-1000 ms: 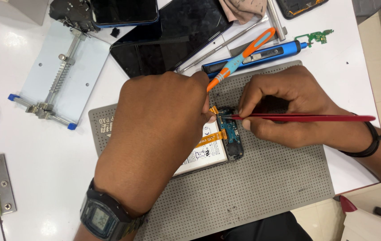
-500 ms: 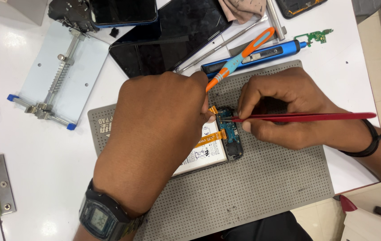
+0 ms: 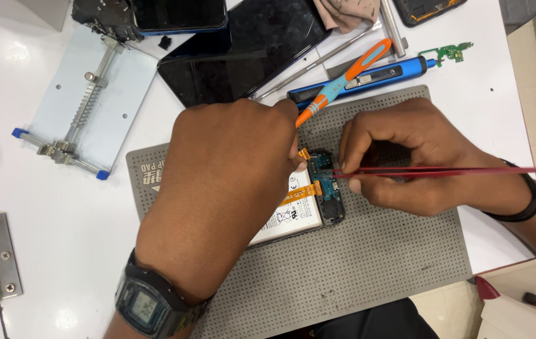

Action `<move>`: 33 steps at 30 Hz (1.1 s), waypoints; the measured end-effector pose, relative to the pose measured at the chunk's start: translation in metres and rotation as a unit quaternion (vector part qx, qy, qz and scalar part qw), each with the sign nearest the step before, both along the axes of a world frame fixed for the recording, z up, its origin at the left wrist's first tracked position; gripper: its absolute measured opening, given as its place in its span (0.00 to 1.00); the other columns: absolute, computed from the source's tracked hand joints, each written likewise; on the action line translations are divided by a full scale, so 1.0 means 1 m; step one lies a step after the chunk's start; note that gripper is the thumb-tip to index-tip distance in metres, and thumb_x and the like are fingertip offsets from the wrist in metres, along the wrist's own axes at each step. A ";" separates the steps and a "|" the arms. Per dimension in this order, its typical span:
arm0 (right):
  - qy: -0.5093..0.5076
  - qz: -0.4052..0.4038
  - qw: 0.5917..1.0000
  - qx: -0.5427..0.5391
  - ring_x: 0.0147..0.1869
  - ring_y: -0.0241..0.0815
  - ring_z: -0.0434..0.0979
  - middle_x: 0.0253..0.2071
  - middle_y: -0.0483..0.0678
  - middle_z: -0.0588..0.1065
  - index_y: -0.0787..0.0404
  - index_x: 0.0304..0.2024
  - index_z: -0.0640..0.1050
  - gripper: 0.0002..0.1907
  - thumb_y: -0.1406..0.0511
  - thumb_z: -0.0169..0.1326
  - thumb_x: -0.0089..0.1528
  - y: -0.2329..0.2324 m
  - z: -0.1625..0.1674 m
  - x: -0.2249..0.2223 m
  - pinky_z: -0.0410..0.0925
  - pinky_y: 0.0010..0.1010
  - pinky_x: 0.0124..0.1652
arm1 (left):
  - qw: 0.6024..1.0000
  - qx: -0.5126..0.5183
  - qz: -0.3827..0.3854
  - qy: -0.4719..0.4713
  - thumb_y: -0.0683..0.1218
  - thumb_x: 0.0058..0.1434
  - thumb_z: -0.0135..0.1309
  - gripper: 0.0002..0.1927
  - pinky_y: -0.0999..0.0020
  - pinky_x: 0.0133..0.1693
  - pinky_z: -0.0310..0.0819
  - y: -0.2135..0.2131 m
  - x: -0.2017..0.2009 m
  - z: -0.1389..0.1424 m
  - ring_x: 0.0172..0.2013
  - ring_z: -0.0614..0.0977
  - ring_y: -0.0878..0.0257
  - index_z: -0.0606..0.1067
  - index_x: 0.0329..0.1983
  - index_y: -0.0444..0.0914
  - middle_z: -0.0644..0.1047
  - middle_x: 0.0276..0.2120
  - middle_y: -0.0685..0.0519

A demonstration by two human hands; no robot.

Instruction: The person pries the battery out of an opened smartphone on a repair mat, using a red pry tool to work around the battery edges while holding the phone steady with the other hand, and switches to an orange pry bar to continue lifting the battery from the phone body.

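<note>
Left hand point(image 3: 230, 194): lies flat over the opened phone point(image 3: 309, 201), fingers pressed together, centre of the frame.
Right hand point(image 3: 415, 160): pinches red tweezers point(image 3: 444, 170), tips at the phone's lower board.
Phone: rests on grey perforated mat point(image 3: 368, 263).

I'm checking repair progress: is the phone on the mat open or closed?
Open. The phone lies with its back off: white battery, orange flex cable and small circuit board are exposed under the red tweezers.

Red tweezers point(image 3: 444, 170) over opened phone point(image 3: 318, 194)
</note>
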State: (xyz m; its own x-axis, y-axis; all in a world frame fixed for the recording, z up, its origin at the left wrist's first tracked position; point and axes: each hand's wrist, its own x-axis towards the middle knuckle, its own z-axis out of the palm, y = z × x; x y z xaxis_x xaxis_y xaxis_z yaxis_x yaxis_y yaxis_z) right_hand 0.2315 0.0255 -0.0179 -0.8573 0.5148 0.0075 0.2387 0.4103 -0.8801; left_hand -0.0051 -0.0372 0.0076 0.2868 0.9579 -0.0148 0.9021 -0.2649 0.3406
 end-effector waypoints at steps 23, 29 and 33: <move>-0.007 -0.033 0.998 0.056 0.29 0.29 0.79 0.31 0.42 0.80 0.61 0.31 0.75 0.06 0.71 0.60 0.53 -0.003 -0.001 -0.004 0.70 0.22 0.28 | 0.999 0.031 -0.008 0.001 0.52 0.56 0.64 0.15 0.61 0.21 0.70 0.000 0.001 -0.002 0.19 0.79 0.57 0.79 0.34 0.36 0.77 0.18 0.50; -0.008 -0.031 0.998 0.058 0.29 0.30 0.80 0.32 0.43 0.80 0.60 0.31 0.75 0.06 0.71 0.60 0.53 -0.002 -0.002 -0.003 0.70 0.22 0.28 | 1.000 0.026 -0.007 0.001 0.53 0.58 0.63 0.15 0.60 0.22 0.69 -0.001 0.001 -0.002 0.19 0.79 0.57 0.79 0.33 0.36 0.77 0.19 0.51; -0.004 -0.028 0.998 0.063 0.29 0.30 0.79 0.32 0.43 0.79 0.61 0.31 0.75 0.06 0.70 0.60 0.54 -0.002 -0.002 -0.003 0.70 0.22 0.29 | 1.000 0.010 -0.006 0.006 0.54 0.60 0.63 0.15 0.61 0.23 0.69 -0.002 0.001 -0.003 0.20 0.79 0.58 0.79 0.35 0.37 0.77 0.19 0.51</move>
